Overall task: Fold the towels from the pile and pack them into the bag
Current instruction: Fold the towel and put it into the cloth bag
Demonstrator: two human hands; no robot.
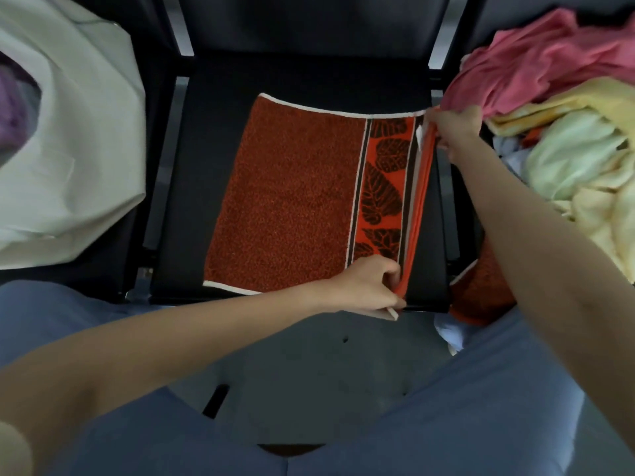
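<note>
An orange-brown towel (292, 197) with a black leaf band and white trim lies spread on a black chair seat (213, 108). My left hand (369, 285) pinches the towel's near right corner at the seat's front edge. Farther back, the far right corner is pinched by my right hand (453, 130). The right edge is lifted between both hands. A pile of towels (563, 132), pink, yellow and pale green, is heaped on the right. A white bag (79, 149) sits on the left, open, with something purple inside.
My knees in blue trousers (498, 389) fill the bottom of the view. Another orange towel (481, 290) hangs off the pile's near edge beside the seat. Grey floor (326, 365) shows between my legs. The chair's backrest (309, 25) rises behind the seat.
</note>
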